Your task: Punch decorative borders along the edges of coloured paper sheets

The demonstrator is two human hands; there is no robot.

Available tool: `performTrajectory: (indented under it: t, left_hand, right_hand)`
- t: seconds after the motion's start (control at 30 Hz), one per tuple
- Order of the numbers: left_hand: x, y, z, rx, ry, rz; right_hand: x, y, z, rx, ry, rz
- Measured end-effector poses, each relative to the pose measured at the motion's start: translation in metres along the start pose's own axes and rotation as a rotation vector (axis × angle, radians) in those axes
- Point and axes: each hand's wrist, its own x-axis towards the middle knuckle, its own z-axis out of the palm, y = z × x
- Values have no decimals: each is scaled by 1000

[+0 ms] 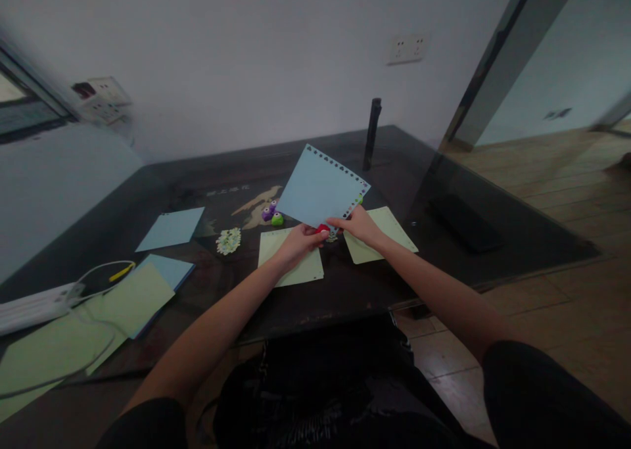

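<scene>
My left hand (297, 243) is closed around a small red craft punch (323, 229) at the lower corner of a light blue sheet of paper (320, 186). Fingers of my right hand (362, 225) pinch that sheet near the same corner, close beside the punch. Small shaped holes run along the sheet's upper and right edges. Beneath my hands lie two pale green sheets, a left one (290, 258) and a right one (384, 233). Purple punches (269, 212) and a green punch (277, 219) stand left of the blue sheet. More green shows partly behind its right edge.
A pile of tiny paper cut-outs (229, 240) lies on the dark table (217, 311). Further left are a loose blue sheet (170, 229), green sheets (59, 347) and a white power strip (37, 307) with a cable. A black upright object (372, 133) stands behind.
</scene>
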Motion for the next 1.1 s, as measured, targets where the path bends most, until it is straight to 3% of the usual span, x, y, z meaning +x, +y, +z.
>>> performTrajectory:
  t: [1.1]
  left_hand:
    - [4, -5, -3, -37, -50, 23]
  right_hand:
    - [-2, -8, 1, 33, 47, 9]
